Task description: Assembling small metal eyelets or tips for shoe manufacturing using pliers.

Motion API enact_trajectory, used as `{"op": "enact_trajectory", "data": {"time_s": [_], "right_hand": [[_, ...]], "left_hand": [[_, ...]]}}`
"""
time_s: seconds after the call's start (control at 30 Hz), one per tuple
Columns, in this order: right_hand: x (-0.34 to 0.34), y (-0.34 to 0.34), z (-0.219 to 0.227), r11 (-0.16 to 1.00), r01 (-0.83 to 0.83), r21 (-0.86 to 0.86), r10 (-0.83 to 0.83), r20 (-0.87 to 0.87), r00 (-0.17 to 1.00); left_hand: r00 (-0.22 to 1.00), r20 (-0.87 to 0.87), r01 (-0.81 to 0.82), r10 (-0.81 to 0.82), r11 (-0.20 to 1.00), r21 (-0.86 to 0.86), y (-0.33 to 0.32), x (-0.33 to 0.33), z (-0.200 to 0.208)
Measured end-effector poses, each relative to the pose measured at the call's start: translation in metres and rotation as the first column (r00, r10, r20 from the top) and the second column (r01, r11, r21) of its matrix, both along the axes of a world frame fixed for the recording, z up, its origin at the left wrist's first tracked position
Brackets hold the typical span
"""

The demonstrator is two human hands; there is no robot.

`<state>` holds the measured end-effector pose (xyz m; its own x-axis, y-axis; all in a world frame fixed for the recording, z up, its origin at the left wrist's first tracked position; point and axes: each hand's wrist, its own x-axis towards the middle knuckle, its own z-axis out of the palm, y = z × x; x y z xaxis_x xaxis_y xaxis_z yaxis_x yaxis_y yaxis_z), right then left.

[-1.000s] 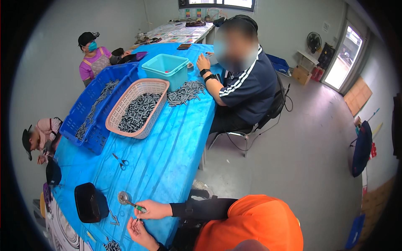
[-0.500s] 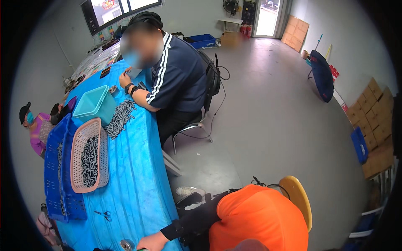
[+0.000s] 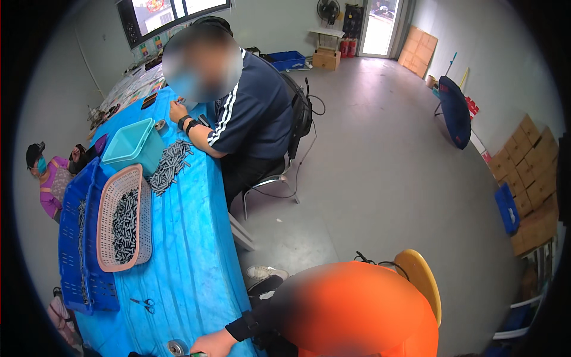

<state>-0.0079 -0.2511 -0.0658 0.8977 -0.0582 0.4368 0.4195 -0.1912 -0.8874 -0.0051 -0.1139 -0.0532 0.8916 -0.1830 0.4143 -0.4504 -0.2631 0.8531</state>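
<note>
Neither of my hands shows in this view. Nearest to me at the lower edge, a co-worker in an orange top [image 3: 380, 309] with a black sleeve reaches onto the blue-covered table [image 3: 178, 256]. That person's hand [image 3: 215, 344] closes on a small greenish thing, mostly cut off by the edge. Beside it sits a round, silvery roll or tin [image 3: 176, 347]. Dark-handled scissors [image 3: 144, 305] lie farther left. Beyond them, a pink perforated basket [image 3: 144, 223] holds many short grey-black cylindrical pieces, next to a long blue crate [image 3: 70, 256] with more pieces.
A teal tub [image 3: 150, 152] and a loose pile of grey pieces [image 3: 171, 169] are farther along the table. There a co-worker in a navy shirt [image 3: 262, 113] sits bent over small work. A person in purple [image 3: 55, 184] is across the table. Cardboard boxes [image 3: 526, 169] line the right wall.
The whole view has shifted slightly. The orange-clad co-worker's hand shows a little more at the lower edge, and the person in purple has a hand raised higher.
</note>
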Motion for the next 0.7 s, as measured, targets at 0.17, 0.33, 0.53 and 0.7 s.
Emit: {"op": "enact_trajectory", "data": {"time_s": [0.17, 0.33, 0.53, 0.7], "right_hand": [[-0.003, -0.006, 0.001, 0.999, -0.032, 0.023, 0.034, -0.083, 0.996], [0.000, 0.001, 0.004, 0.999, -0.029, 0.018, 0.030, -0.051, 0.998], [0.005, -0.003, -0.001, 0.997, -0.014, 0.074, 0.014, 0.002, 1.000], [0.002, 0.004, -0.002, 0.999, 0.026, 0.041, -0.025, -0.030, 0.999]], "left_hand": [[0.999, 0.037, -0.020, 0.019, 1.000, 0.023, -0.003, -0.003, 0.002], [0.996, 0.067, -0.057, 0.055, 0.998, 0.036, 0.002, -0.010, 0.017], [0.999, 0.026, -0.047, 0.046, 0.998, 0.035, -0.003, -0.017, 0.025], [0.999, 0.034, -0.042, 0.040, 0.999, 0.033, -0.001, -0.015, 0.020]]}}
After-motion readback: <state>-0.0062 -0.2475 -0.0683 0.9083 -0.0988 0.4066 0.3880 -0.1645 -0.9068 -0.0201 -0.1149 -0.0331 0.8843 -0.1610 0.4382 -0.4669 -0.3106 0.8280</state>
